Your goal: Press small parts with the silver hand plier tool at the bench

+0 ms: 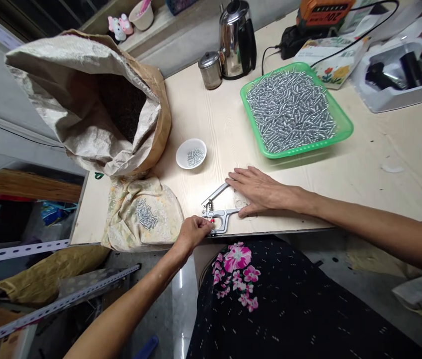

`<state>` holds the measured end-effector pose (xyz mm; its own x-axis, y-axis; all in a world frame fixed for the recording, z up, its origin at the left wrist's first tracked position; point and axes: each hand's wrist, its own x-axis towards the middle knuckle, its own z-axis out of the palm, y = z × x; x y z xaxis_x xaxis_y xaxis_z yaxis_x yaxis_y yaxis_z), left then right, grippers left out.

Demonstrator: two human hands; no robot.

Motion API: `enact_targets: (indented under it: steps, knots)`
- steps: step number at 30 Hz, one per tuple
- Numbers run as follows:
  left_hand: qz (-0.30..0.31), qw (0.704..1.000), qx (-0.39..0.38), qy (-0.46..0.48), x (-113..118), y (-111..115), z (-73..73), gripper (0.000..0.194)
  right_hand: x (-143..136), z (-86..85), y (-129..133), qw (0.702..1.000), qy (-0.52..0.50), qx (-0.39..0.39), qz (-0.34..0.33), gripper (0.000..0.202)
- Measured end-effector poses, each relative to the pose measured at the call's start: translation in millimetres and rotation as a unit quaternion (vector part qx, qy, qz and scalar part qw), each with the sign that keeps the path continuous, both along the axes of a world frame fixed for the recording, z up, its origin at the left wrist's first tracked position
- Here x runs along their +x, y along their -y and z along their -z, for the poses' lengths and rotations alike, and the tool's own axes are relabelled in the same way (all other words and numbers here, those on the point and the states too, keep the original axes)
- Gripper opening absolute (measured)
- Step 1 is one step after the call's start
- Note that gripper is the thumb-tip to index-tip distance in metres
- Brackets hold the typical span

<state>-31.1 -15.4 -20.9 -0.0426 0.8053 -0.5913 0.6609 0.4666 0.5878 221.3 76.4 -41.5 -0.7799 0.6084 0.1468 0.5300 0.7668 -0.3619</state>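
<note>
A grey metal hand press [225,215] with a red part at its jaw lies at the table's front edge. My left hand [195,230] is pinched at that jaw; whatever its fingertips hold is too small to make out. Over the handle end lies my right hand [257,189], palm down, fingers stretched out, touching the upper lever. A white bowl [183,160] with small metal pieces stands behind the press. To the left, more of these pieces [146,214] rest on a patterned cloth [168,202].
A green basket [296,152] full of metal springs or screws stands at the back right. A large open sack [154,114] is at the left. Behind are a kettle [236,42], a small canister [211,72] and a white tray [393,102].
</note>
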Motion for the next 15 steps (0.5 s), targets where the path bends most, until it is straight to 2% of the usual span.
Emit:
enact_targets:
  steps: [4,9,15]
  knots:
    - [-0.007,1.000,-0.006,-0.003,1.1,0.0,-2.3,0.035,0.5,2.2,-3.5,1.000,0.006,-0.003,-0.017,0.085]
    - [-0.002,1.000,-0.006,-0.003,0.5,0.0,-2.2,0.035,-1.2,0.8,1.1,0.999,0.020,0.025,-0.001,0.087]
    - [0.003,1.000,-0.003,-0.013,-2.2,0.0,2.2,0.033,-0.4,-6.2,4.6,0.999,0.045,0.028,-0.004,0.069]
